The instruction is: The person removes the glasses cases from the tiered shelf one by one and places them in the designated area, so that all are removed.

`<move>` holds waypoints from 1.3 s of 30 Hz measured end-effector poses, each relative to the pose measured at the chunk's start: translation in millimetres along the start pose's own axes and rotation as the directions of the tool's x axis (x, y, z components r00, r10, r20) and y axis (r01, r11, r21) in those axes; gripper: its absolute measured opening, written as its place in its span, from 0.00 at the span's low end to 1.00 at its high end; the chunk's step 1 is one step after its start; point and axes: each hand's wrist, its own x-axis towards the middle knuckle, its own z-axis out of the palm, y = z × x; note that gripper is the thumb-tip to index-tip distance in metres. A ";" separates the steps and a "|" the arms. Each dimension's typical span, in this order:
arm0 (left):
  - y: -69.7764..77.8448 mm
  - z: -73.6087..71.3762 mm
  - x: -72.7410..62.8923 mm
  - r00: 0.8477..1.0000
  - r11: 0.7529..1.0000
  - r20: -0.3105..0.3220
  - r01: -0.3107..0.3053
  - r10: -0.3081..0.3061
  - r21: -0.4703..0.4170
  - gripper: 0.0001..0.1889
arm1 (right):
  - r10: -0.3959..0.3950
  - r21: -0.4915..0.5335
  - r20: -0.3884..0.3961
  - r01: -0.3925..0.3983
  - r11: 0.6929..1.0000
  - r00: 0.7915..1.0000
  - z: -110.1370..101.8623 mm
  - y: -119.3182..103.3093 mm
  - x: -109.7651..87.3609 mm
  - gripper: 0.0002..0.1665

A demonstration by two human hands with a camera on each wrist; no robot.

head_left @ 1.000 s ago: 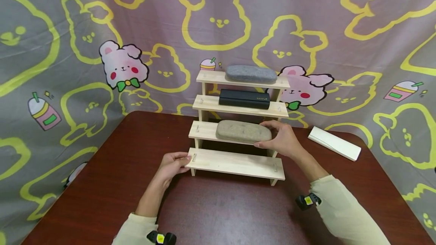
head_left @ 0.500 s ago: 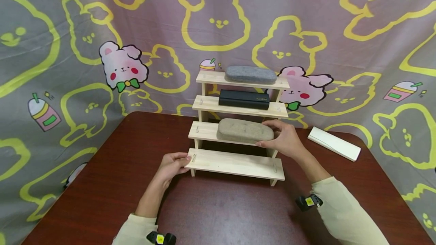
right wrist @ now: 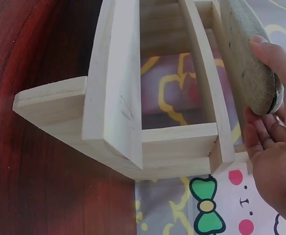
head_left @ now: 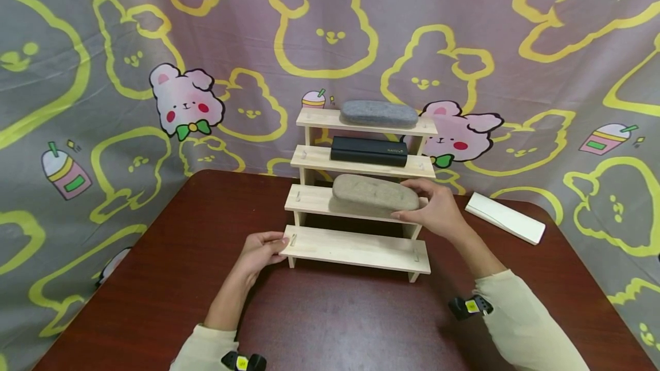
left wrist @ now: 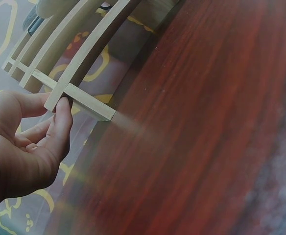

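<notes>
Right hand (head_left: 439,210) pinches tan case (head_left: 373,192) by its 3 o'clock end; left hand (head_left: 262,253) pinches wooden rack (head_left: 356,246) at 8 o'clock. Brace rack, level case.

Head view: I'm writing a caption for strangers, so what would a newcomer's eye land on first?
The pale wooden rack on the dark red table likely draws the eye first, with the right hand holding a beige case at its second step from the bottom. A black case and a grey case lie on the two steps above, while the left hand grips the lowest step's end. Behind hangs a yellow-patterned curtain.
</notes>
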 end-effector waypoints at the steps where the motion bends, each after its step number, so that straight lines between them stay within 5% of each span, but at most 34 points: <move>1: 0.0 0.0 0.1 1.000 1.000 0.000 0.000 0.000 0.000 0.22 | -0.002 0.000 -0.003 0.002 1.000 1.000 -0.6 -0.4 -0.3 0.39; 15: 0.7 0.0 0.9 1.000 1.000 -0.001 -0.002 0.002 0.000 0.22 | 0.009 -0.014 -0.056 -0.010 1.000 0.998 -13.5 -4.7 -4.7 0.39; 39: 0.3 0.3 -1.0 1.000 1.000 0.003 -0.003 0.003 0.012 0.22 | -0.100 0.009 -0.184 0.103 0.995 0.978 -31.7 -2.0 -12.7 0.35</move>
